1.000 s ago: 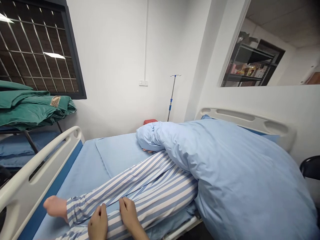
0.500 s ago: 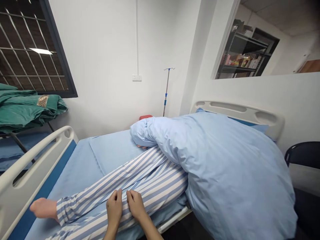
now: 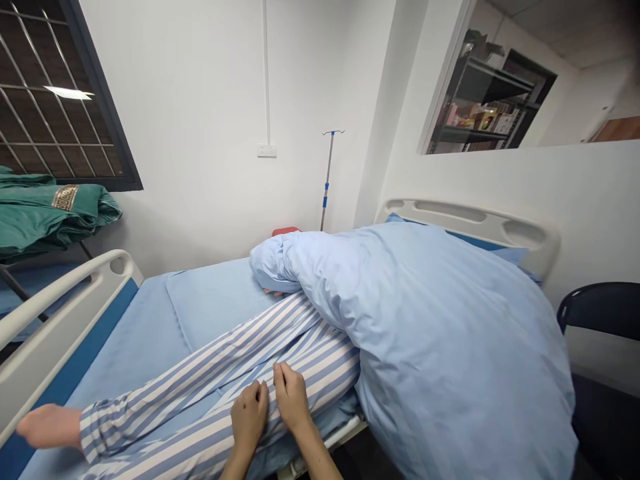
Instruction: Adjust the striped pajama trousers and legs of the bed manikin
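Blue-and-white striped trousers [image 3: 327, 363] cover the legs of a figure lying on the bed. My left hand [image 3: 249, 408] is curled into a loose fist over the near leg, around the knee. Beside it, a little higher on the same thigh, my right hand [image 3: 291, 396] is also closed in a fist, thumb side up. No object shows in either hand. A light blue quilt [image 3: 440, 320] hides the figure's upper body. One bare foot [image 3: 53, 425] sticks out of the far trouser leg at the left.
The bed has a pale footboard [image 3: 65, 287] at left and a headboard [image 3: 530, 233] at right. An IV pole [image 3: 329, 163] stands behind it. A dark chair [image 3: 600, 313] is at the right, green fabric [image 3: 60, 213] at far left.
The view has shifted slightly to the right. Both fists have moved along the near leg toward the thigh, the right now higher than the left. The quilt and legs lie as before.
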`<state>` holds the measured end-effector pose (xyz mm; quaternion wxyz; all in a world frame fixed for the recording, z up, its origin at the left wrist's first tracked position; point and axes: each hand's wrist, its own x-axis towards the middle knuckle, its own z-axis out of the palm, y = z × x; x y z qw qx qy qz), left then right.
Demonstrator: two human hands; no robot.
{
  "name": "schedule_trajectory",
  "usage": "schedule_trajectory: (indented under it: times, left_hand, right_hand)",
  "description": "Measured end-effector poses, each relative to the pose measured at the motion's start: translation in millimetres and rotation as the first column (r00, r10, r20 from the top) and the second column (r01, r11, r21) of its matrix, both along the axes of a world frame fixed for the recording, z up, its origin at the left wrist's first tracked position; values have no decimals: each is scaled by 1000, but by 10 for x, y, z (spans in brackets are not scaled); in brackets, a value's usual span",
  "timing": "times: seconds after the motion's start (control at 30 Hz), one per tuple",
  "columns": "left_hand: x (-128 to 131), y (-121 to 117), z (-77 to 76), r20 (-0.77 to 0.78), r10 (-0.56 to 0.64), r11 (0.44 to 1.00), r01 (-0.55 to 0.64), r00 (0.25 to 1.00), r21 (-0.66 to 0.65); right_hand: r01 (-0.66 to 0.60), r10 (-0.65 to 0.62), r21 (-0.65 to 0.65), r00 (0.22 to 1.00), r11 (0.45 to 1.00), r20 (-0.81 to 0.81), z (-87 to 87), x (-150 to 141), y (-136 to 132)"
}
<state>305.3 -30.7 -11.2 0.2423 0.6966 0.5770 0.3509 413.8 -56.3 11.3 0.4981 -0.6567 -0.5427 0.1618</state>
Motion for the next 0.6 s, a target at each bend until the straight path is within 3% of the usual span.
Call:
schedule_trajectory:
  times: [0.17,0.23,0.4,0.6]
  left_hand:
    - [305,-10,111,88,36,999,-32,995,-42]
    - [420,-12,131,108,-12,1000,14,994,-25]
    - [635,-58,86,-21,-79,996,79,997,36]
    - [909,24,259,194,-106,992,117,975,-43]
  right_hand:
    - [33,-38,-31,985,999,-167,-93,322,-62]
    - [46,-49,-19,983,999,-176,-84,403,-82]
    - [96,-93,10,980,995,-177,-43,568,-82]
    - [79,-80,-12,982,997,-172,-51,709,-71]
